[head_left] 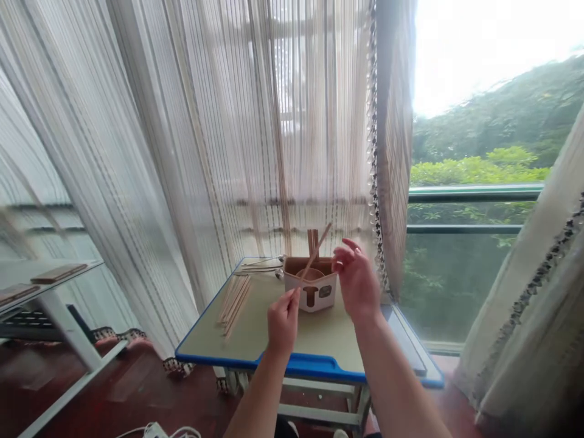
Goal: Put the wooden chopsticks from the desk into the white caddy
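Forearms (260, 407) reach in from the near edge of view, both bare, angled toward the middle of the worktop (255, 325). Left hand (283, 322) raised, wrist upright; its fingers (291, 297) pinch the low end of a stick (317, 249), which slants up and right across the box's open top. Right hand (358, 280) higher, palm turned left, just beside the box's right corner; its fingers (347, 250) loosely curled and apart, gripping nothing.

Box (314, 298): cardboard, printed front, standing upright toward the far side of the worktop. Inside, a round tan cup (310, 274); a few flat sticks (312, 242) stand upright behind it, their lower ends hidden.

Loose sticks (233, 307) lie in a fanned bunch left of the box, near the worktop's left edge. Thin metal rods (262, 266) lie at the far edge, just left of the box. Blue trim (296, 365) runs along the near and left edges, with a raised tab at near centre. Sheer curtain (182, 134) hangs behind the far edge.
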Available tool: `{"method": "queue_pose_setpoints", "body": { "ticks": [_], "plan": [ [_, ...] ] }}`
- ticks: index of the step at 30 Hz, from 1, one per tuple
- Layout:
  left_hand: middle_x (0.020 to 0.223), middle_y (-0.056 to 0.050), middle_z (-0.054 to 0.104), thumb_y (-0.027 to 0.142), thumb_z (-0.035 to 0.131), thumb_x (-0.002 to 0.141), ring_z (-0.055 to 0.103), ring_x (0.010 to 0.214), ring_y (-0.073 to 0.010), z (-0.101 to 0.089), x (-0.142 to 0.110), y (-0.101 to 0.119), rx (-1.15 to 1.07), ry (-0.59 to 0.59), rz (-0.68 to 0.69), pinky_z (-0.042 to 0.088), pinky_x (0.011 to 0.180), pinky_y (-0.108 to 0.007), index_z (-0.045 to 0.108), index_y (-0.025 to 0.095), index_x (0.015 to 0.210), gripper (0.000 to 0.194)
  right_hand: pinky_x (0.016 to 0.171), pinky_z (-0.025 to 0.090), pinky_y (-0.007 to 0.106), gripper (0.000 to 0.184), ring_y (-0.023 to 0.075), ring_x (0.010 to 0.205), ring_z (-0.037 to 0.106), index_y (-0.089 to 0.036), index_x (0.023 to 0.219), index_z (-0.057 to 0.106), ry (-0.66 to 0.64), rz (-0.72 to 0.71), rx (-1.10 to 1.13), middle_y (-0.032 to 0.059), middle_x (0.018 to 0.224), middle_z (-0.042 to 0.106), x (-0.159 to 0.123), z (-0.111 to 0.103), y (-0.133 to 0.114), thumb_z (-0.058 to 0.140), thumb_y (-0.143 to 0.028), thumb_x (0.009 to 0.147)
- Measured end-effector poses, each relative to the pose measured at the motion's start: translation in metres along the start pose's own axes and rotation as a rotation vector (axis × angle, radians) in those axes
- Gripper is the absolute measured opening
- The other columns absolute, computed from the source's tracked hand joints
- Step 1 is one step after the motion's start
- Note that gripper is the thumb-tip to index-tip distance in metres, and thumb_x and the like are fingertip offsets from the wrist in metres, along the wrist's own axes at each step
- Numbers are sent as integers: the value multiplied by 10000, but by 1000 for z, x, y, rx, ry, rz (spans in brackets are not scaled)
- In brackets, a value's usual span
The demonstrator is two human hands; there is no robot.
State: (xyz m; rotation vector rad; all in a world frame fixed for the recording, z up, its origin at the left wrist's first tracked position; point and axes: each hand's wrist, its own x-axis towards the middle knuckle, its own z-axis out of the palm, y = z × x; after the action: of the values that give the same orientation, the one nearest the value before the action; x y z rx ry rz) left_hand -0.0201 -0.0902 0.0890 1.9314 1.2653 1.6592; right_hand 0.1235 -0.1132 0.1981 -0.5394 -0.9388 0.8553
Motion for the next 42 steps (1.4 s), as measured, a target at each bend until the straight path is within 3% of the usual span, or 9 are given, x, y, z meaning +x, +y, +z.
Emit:
{"method": "queue_pose_setpoints", "body": {
  "ticks": [2, 6, 10, 15, 20, 23, 27, 32, 42],
  "plan": [
    [856, -56, 693, 405, 407, 897, 622, 793, -164, 7, 21, 8, 6, -16, 4, 460, 731, -244, 680, 182, 956, 358, 611, 427, 236, 298, 108, 708, 537, -221, 1017, 573, -65, -28, -101, 5, 870, 597, 24, 8, -10, 565, -393, 774],
    [801, -53, 679, 392, 393, 905, 607, 750, -158, 22, 58, 14, 54, -13, 52, 451, 718, -254, 679, 178, 933, 358, 588, 425, 236, 247, 99, 651, 523, -194, 879, 636, -126, -156, -227, -11, 726, 589, 70, 18, -15, 638, -396, 736],
    [850, -73, 649, 361, 375, 912, 578, 849, -183, 35, 81, 19, 157, -39, 138, 441, 800, -303, 660, 191, 976, 338, 565, 435, 244, 231, 97, 608, 515, -198, 826, 640, -220, -234, -256, -11, 701, 598, 91, 10, -18, 642, -414, 744],
    [866, -54, 613, 354, 461, 876, 552, 819, -161, 44, 103, 25, 181, -199, 286, 446, 766, -290, 624, 203, 997, 253, 539, 429, 253, 183, 101, 579, 503, -215, 837, 631, -43, -358, -235, -11, 667, 575, 106, -24, -10, 620, -390, 786],
    [779, -16, 603, 352, 540, 828, 542, 721, -128, 42, 147, 32, 163, -11, 344, 438, 654, -246, 594, 183, 783, 183, 487, 378, 232, 202, 86, 526, 467, -188, 805, 631, 113, -309, -143, -21, 607, 526, 132, -40, 7, 650, -382, 754],
    [782, -12, 640, 329, 574, 803, 567, 685, -121, 39, 167, 42, 134, -157, 316, 447, 648, -249, 635, 186, 845, 161, 501, 375, 231, 218, 84, 526, 454, -183, 799, 611, 177, -338, -203, -30, 596, 509, 138, -42, 10, 633, -397, 763],
    [790, -25, 679, 357, 628, 756, 589, 658, -146, 38, 169, 50, 184, -324, 235, 458, 662, -286, 684, 200, 918, 233, 538, 383, 241, 253, 93, 557, 463, -178, 826, 600, 267, -402, -470, -24, 626, 528, 132, -44, 7, 583, -429, 797],
    [805, -35, 696, 294, 637, 744, 598, 692, -171, 52, 162, 43, 254, -356, 261, 452, 716, -314, 692, 213, 972, 248, 593, 403, 262, 232, 115, 624, 509, -188, 835, 588, 336, -531, -751, -4, 705, 572, 128, -40, 8, 518, -409, 843],
    [766, -15, 705, 304, 634, 746, 589, 621, -131, 61, 173, 30, 119, -306, 208, 453, 655, -256, 710, 210, 927, 218, 609, 433, 260, 234, 133, 670, 557, -181, 861, 607, 93, -420, -787, 29, 757, 629, 140, -35, 27, 508, -391, 841]
  ]
}}
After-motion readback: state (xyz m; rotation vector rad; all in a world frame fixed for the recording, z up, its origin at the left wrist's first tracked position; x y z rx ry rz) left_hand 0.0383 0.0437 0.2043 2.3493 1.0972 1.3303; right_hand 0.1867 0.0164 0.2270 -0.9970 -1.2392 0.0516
